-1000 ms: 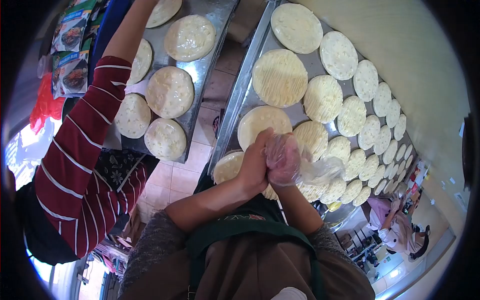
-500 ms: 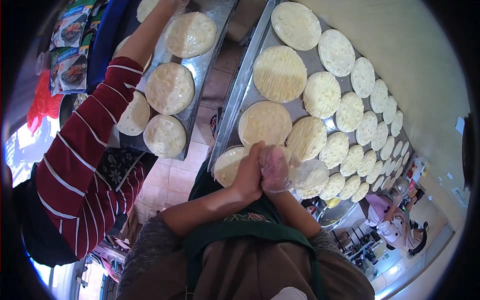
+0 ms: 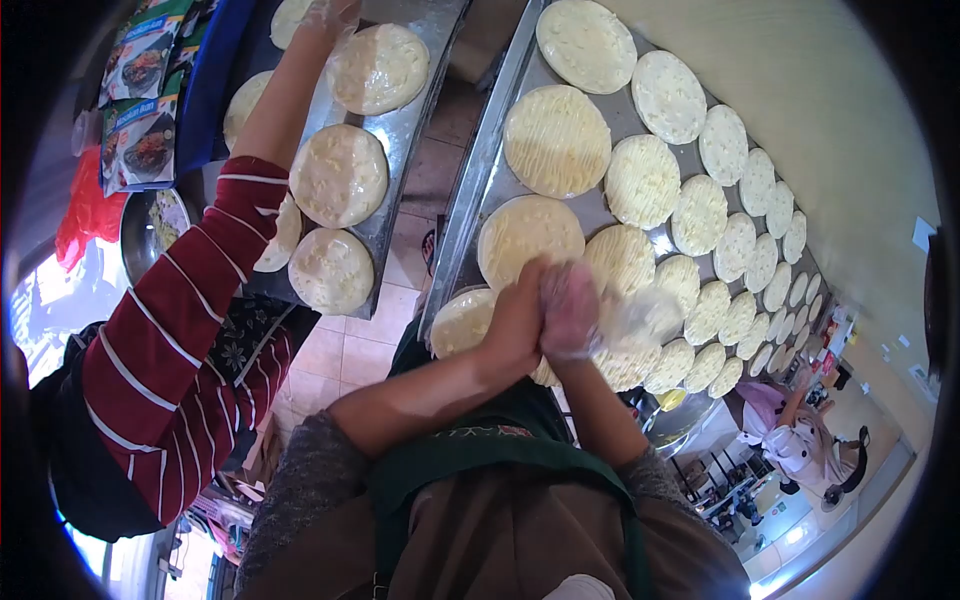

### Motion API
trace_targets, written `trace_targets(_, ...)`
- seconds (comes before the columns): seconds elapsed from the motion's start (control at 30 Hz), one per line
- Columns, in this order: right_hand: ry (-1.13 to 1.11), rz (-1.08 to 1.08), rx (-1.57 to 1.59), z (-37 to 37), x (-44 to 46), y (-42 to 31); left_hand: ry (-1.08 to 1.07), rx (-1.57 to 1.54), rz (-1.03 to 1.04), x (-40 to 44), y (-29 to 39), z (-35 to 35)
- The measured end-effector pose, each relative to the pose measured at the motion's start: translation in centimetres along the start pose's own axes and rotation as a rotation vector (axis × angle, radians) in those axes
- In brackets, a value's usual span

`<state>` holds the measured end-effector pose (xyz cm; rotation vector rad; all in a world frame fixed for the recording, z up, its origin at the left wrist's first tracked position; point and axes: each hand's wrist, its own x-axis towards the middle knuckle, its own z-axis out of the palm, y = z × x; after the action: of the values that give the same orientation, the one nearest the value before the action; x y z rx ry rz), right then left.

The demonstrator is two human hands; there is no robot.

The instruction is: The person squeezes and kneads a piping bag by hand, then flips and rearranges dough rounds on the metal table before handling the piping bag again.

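Note:
My left hand [image 3: 522, 305] is bare and closed against the side of my right hand, at the clear plastic glove there; its fingertips are hidden. My right hand [image 3: 570, 305] is inside thin clear plastic and smeared by motion, so its fingers do not show clearly. Loose plastic glove [image 3: 645, 318] material sticks out to the right as a blurred, see-through patch. Both hands are above the near end of a metal tray [image 3: 500, 150] of flat round doughs. A glossy dough round [image 3: 530, 240] lies just beyond them, and another dough round [image 3: 463, 325] is at their left.
At the left, a co-worker's striped sleeve [image 3: 190, 300] and gloved hand [image 3: 332, 15] reach over a second tray [image 3: 385, 200] with dough rounds. A pan [image 3: 130, 235] and food packets [image 3: 140, 140] stand beyond. Another person [image 3: 785, 445] is at the far right. Tiled floor [image 3: 370, 335] lies between the trays.
My joined hands have moved slightly right and up, and the loose plastic has swung up and to the right. The co-worker's arm has shifted slightly, with the gloved hand now more in view.

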<state>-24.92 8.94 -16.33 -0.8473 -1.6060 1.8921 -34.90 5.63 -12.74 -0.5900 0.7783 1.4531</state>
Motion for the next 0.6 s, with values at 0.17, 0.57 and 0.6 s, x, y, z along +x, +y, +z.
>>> trace_targets(0.17,0.207,-0.175,-0.504,0.0,4.1,-1.3,-0.039,-0.077,-0.039,1.9,1.7,1.9)
trace_targets(0.57,0.33,-0.248,-0.591,2.9,6.7,-5.2,-0.03,-0.074,-0.043,2.8,1.6,3.0)
trace_targets(0.6,0.364,-0.364,-0.822,2.4,5.3,-4.1,-0.01,-0.044,-0.046,2.1,0.9,2.3)
